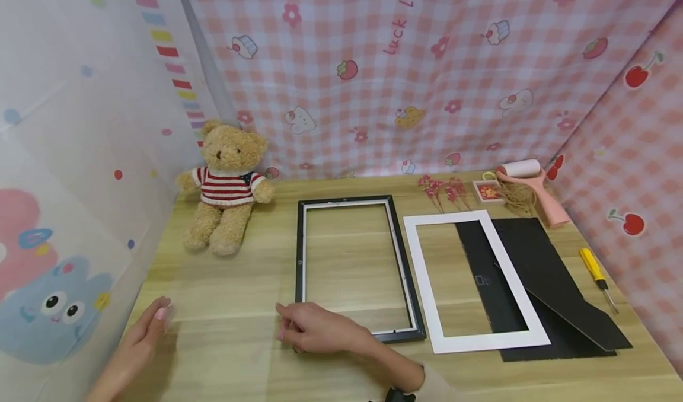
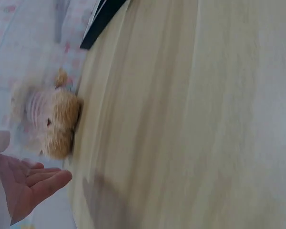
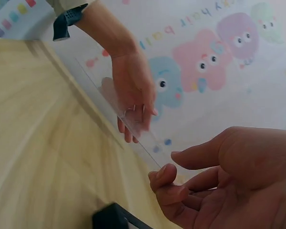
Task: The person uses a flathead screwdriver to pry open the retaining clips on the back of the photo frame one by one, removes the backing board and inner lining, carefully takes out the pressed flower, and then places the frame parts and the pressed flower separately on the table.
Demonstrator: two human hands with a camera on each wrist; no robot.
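A clear, see-through sheet [image 3: 143, 136] is held up between the two hands, its thin edge showing in the right wrist view. My left hand [image 1: 137, 338] grips one side, thumb above the fingers, at the table's left in the head view. On the other side, my right hand [image 1: 322, 329] pinches the sheet between thumb and curled fingers. Right beside that hand, a black picture frame [image 1: 300, 254] lies on the table, its opening showing bare wood. In the head view the sheet's outline is barely visible.
A white mat [image 1: 440, 325] overlaps a black backing board [image 1: 533, 254] with a stand leg. Farther right lies a yellow screwdriver [image 1: 592, 264]. Dried pink flowers [image 1: 440, 190], twine [image 1: 516, 196] and a pink lint roller [image 1: 549, 203] sit behind. A teddy bear [image 1: 226, 188] sits back left.
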